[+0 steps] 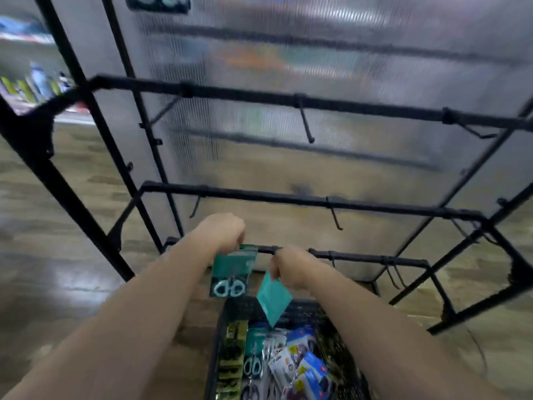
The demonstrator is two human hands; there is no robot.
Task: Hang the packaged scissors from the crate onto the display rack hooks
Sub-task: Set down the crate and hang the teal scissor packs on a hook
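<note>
My left hand [222, 230] grips the top of a teal scissors package [232, 274] that hangs with light-handled scissors showing at its bottom. My right hand [288, 268] pinches a second teal package [272, 298] by a corner, and it dangles tilted over the black crate [216, 356]. Both hands are close to the lowest black bar [366, 258] of the display rack. The crate below holds several packaged scissors and other packs. Bare hooks [306, 125] stick out from the higher bars. The picture is blurred.
The rack has a ribbed translucent back panel [317, 67] and black frame posts [69, 157] on the left. One package [158, 2] hangs at the very top. Wooden floor [43, 255] lies on both sides, with store shelves at the far left.
</note>
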